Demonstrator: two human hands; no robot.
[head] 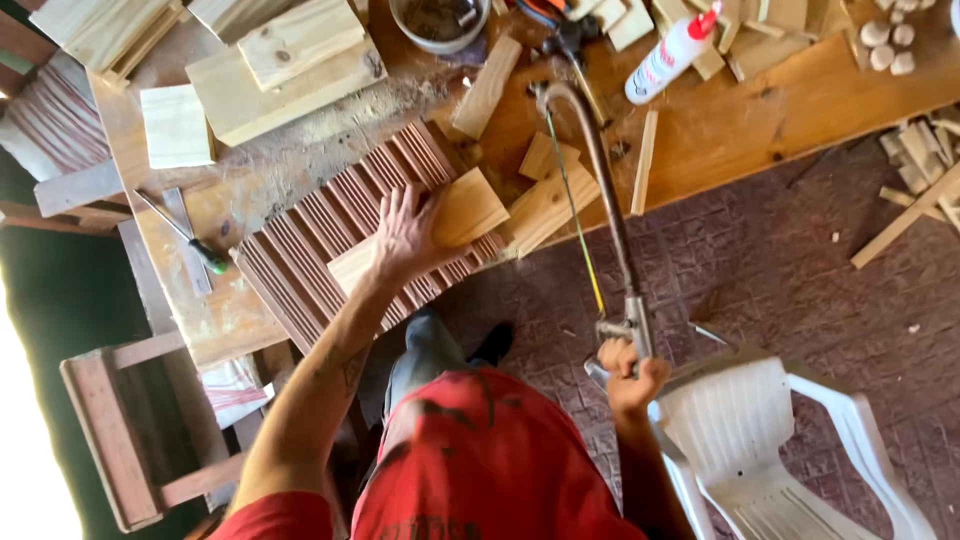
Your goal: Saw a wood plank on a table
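My left hand (408, 235) presses flat on a light wooden board (455, 215) that lies on a ribbed reddish-brown panel (300, 255) at the workbench edge. My right hand (630, 375) grips the handle of a hacksaw (600, 200). The saw's metal frame arches up toward the bench, and its thin blade runs beside the board, off the bench edge. The saw does not touch the board.
The wooden workbench (760, 120) carries wood offcuts, stacked planks (285, 60), a white glue bottle (668, 55), a bowl (438, 22) and a screwdriver (190, 245). A white plastic chair (780, 450) stands at my right, a wooden stool (120, 440) at my left.
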